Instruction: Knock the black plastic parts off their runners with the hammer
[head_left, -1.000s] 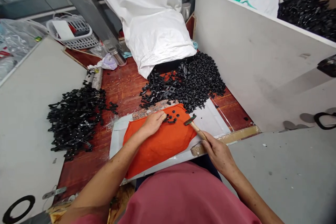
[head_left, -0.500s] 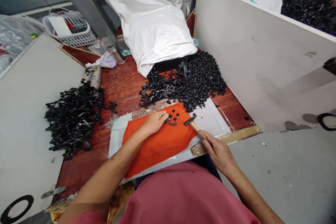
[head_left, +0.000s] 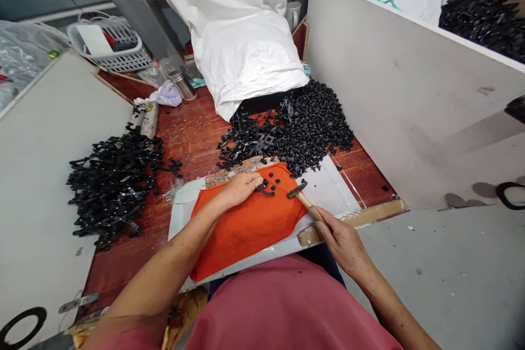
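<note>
My right hand (head_left: 342, 238) is wrapped around the wooden handle of a small hammer (head_left: 297, 190), its dark green head low over the right side of an orange cloth (head_left: 246, 235). On the cloth, my left hand (head_left: 241, 188) is closed in a pinch on a small black plastic part (head_left: 262, 186), mostly covered by the fingertips. Several round black studs (head_left: 278, 181) lie just right of those fingers, with a short black strip (head_left: 268, 193) below them. The hammer head is apart from the studs. A speckled stone slab (head_left: 221, 176) shows past the cloth's far edge.
A heap of black studs (head_left: 320, 120) spills from under a white sack (head_left: 254, 54) ahead. Linked black parts (head_left: 112, 186) are piled at the left. Upright pale boards (head_left: 394, 76) border both sides. A steel flask (head_left: 183, 85) and a plastic basket (head_left: 118, 57) stand far left.
The hammer head has shifted very slightly, and its green face shows more. My left hand stays at the same spot on the cloth. The whole view has moved a little.
</note>
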The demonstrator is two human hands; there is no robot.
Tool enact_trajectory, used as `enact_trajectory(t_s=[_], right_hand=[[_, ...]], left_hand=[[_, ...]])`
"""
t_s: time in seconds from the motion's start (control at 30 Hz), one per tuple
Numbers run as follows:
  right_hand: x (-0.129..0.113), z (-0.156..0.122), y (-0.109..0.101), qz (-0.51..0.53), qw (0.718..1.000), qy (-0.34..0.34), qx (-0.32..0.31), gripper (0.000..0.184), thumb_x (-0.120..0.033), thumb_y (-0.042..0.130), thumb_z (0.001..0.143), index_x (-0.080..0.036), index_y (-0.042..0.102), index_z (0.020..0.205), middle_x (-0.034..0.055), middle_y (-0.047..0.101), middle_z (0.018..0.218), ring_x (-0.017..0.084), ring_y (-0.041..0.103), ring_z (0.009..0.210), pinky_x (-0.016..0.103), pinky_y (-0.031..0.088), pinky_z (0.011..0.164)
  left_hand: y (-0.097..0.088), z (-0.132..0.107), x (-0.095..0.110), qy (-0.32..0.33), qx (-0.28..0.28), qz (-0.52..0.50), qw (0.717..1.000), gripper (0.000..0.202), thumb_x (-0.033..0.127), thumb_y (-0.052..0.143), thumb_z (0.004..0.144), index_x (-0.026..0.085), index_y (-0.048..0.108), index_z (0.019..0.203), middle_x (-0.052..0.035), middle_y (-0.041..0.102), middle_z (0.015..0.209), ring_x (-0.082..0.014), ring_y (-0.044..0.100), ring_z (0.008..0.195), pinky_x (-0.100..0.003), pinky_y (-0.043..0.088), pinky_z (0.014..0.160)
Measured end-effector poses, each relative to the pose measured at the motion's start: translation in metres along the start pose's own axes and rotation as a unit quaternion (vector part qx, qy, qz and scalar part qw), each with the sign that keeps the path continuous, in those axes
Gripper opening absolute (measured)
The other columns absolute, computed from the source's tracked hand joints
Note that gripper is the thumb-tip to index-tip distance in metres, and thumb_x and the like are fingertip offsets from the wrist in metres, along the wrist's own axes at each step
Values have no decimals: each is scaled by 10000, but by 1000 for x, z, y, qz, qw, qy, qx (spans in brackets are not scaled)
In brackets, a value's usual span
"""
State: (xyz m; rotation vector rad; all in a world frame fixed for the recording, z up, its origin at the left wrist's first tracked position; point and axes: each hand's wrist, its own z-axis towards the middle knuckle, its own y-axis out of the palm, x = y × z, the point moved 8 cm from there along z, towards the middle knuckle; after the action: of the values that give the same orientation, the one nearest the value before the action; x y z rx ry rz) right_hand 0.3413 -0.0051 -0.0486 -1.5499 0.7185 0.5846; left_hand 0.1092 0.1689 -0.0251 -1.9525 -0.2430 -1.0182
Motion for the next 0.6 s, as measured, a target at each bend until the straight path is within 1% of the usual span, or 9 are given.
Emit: enact_trajectory(t_s=[0.13, 0.33, 0.47, 0.6], right_hand=[[0, 0, -1, 8, 1000, 2, 5, 433, -367, 455, 1037, -294, 607, 1435, 46, 758, 1253, 263, 743, 1073, 379, 588, 898], [-1, -1, -1, 8, 1000, 2, 11, 441, -361, 458, 1037, -297, 597, 1451, 48, 758, 1255, 267, 747, 1060, 375, 593, 863], [-2, -1, -2, 6, 1000, -3, 14, 444, -351, 451, 1042, -294, 593, 1459, 47, 746, 1281, 266, 738, 1100, 367, 596, 876], [-2, -1, -3, 3, 1000, -5, 18, 441, -353, 473, 1032, -297, 607, 1448, 41, 749, 1276, 266, 748, 1072, 363, 605, 856]], left_hand=[[-2, -3, 2, 3, 5, -1, 1000, 369, 445, 398, 939, 211, 394, 653, 26, 431, 645, -149, 403, 658, -274, 284, 634], [1, 0, -1, -4, 10, 19, 1000, 356, 434, 416, 935, 203, 445, 666, 19, 500, 668, -154, 450, 678, -272, 310, 645], [2, 0, -2, -8, 2, 36, 999, 358, 426, 399, 938, 201, 443, 662, 18, 501, 665, -150, 460, 673, -274, 305, 646], [0, -1, 0, -1, -8, 43, 999, 353, 427, 395, 942, 202, 453, 676, 10, 523, 688, -159, 472, 691, -280, 318, 668]])
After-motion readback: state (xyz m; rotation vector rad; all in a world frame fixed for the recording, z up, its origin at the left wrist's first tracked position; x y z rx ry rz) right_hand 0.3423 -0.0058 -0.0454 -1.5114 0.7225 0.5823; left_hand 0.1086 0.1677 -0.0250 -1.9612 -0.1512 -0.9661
